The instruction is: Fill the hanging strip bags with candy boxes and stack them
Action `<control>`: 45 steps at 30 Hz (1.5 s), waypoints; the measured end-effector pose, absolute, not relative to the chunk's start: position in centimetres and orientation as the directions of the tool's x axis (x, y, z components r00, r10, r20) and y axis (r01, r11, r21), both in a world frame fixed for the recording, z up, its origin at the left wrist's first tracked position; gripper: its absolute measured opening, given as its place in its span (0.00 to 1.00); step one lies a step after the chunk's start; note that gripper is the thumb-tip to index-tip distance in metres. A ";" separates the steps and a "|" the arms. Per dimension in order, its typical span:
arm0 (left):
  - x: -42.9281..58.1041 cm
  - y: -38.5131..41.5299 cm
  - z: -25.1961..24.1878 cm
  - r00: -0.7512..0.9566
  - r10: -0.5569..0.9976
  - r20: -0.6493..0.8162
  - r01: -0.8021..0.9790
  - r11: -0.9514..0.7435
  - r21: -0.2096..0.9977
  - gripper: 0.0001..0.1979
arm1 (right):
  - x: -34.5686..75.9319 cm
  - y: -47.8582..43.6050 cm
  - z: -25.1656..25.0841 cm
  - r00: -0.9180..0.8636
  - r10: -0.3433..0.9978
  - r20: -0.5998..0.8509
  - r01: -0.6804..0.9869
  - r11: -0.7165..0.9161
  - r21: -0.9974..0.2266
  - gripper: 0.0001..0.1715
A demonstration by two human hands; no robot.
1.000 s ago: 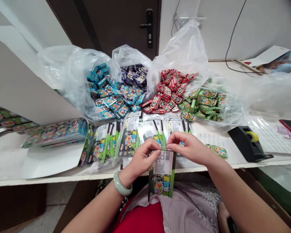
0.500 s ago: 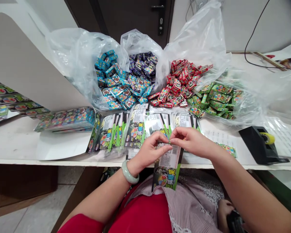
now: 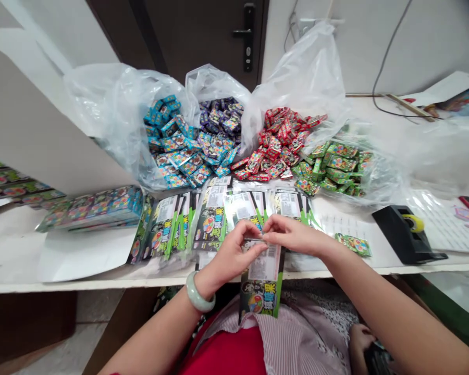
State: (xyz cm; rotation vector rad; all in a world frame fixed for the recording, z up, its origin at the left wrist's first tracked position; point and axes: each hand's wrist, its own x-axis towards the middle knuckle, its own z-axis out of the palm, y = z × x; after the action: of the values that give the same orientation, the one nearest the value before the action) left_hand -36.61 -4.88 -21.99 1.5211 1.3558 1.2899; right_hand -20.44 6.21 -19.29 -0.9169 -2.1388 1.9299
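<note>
Now pinching the packet [image 3: 260, 299] by its top edge with the fingers of left hand [image 3: 239, 246] and right hand [image 3: 295, 236], drawn closer together than a second ago; still dangling it over the lap [image 3: 310, 333], before the counter [image 3: 8, 266], apparently still working that edge.

The pouch [image 3: 260, 299] is printed in black, edged with bright green down 1 side, and marked with yellow and blue characters, a multicoloured round motif and a whitish label [image 3: 262, 270]. Multicoloured print is carried by the blue packets [image 3: 180, 156], purple packets [image 3: 221, 117], red packets [image 3: 275, 146] and green packets [image 3: 342, 164]. The bracelet [image 3: 197, 297] is tinted pale green. The cloth [image 3: 297, 338] is striped in mauve and white; a red garment [image 3: 226, 357] is seen beside it. The black dispenser [image 3: 398, 237] is fitted with yellow tape [image 3: 415, 223]. The door [image 3: 199, 41] is coloured dark brown.
</note>
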 end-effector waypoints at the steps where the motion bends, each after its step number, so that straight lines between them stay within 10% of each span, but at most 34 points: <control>1: -36.7 -4.9 -21.7 0.003 0.976 0.218 0.302 -0.209 0.930 0.09 | -20.5 6.3 -19.7 -0.825 0.425 -0.372 0.362 -0.107 -0.926 0.09; 6: -37.0 -4.5 -20.0 0.267 0.948 0.176 0.375 -0.271 0.887 0.09 | -20.7 7.4 -20.8 -0.865 0.156 -0.478 0.428 -0.271 -0.862 0.05; 13: -43.2 -2.9 -20.4 -0.512 0.845 0.154 0.269 -0.013 0.963 0.15 | -15.3 17.1 -20.4 -0.493 0.857 -0.149 0.729 0.314 -0.608 0.12; 20: -46.3 -2.5 -22.8 -0.636 0.747 -0.195 -0.106 0.166 0.980 0.29 | -13.7 22.2 -24.2 -0.279 0.951 0.136 0.850 0.310 -0.425 0.07; 32: -49.0 -4.1 -22.5 -0.502 0.864 0.032 0.627 0.338 0.702 0.31 | -12.1 17.2 -21.9 -0.244 0.966 -0.090 0.428 0.024 -0.903 0.18; 39: -39.8 -1.4 -18.9 -0.129 0.992 -0.015 0.158 0.035 0.987 0.25 | -16.6 8.3 -20.9 -0.523 0.818 -0.238 0.097 -0.220 -0.971 0.25; 45: -36.3 -0.7 -19.5 -0.184 0.980 0.071 -0.069 -0.085 0.994 0.21 | -18.2 5.1 -20.8 -0.635 0.720 -0.281 -0.038 -0.392 -0.919 0.24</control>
State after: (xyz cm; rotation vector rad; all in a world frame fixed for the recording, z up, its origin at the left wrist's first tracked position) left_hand -36.29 -0.68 -19.49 1.1177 1.2456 1.4364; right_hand -18.19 5.14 -20.78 -0.9442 -1.3384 2.0659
